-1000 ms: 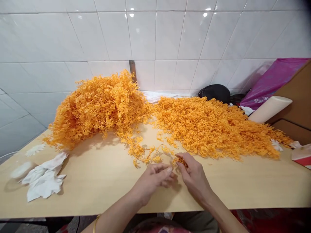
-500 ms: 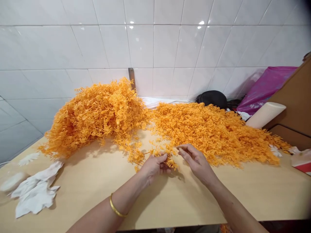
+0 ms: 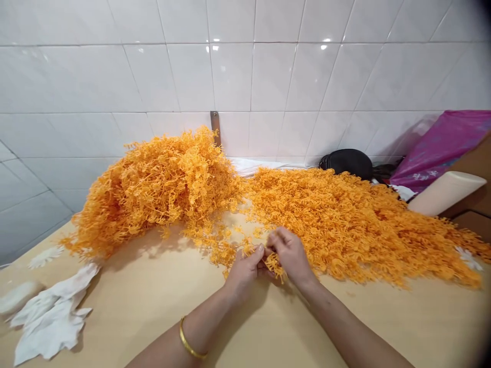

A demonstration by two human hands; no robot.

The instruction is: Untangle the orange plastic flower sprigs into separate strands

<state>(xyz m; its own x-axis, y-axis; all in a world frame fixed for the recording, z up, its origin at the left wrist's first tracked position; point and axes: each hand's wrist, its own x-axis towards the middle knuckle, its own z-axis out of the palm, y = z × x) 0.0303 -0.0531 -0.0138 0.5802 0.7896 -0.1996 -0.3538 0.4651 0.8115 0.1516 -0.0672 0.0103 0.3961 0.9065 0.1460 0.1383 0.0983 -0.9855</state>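
My left hand (image 3: 245,267), with a gold bangle (image 3: 191,341) on its wrist, is closed on an orange artificial foliage sprig (image 3: 273,263), its thumb pressed down on the stem. My right hand (image 3: 290,253) meets it from the right, fingers curled at the same sprig; its fingertips are slightly blurred, and what they pinch is not clear. A tall heap of orange foliage (image 3: 153,189) trails down toward my left hand. Just behind my right hand spreads a lower, flatter pile of orange pieces (image 3: 345,220).
On the left of the table (image 3: 146,306) lie a crumpled white cloth (image 3: 53,319), a pale rounded object (image 3: 19,296) and a white flower (image 3: 45,257). A black pouch (image 3: 347,162), purple bag (image 3: 441,145) and cream-coloured cylinder (image 3: 447,193) stand by the tiled wall (image 3: 230,76) at right.
My right hand has moved left and in, from apart to touching the sprig beside my left hand. The left hand keeps its hold. The view has shifted slightly.
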